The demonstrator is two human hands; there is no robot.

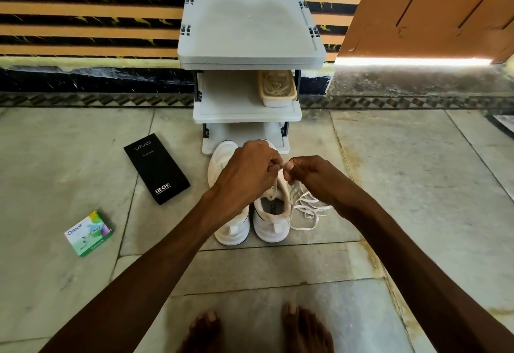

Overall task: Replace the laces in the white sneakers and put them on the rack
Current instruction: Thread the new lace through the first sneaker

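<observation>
Two white sneakers stand side by side on the floor, heels toward me: the left sneaker (233, 227) and the right sneaker (271, 219). Over the right sneaker my left hand (250, 170) and my right hand (311, 176) meet, each pinching a white lace between curled fingers. A loose white lace (308, 211) lies in a tangle on the floor just right of the right sneaker. The grey plastic rack (247, 113) stands right behind the shoes against the wall. My left forearm hides much of the left sneaker.
A beige tub (276, 88) holding coiled laces sits on the rack's middle shelf, right side. A black phone box (157, 167) and a small green box (89, 233) lie on the floor to the left. My bare feet (256, 330) are at the bottom.
</observation>
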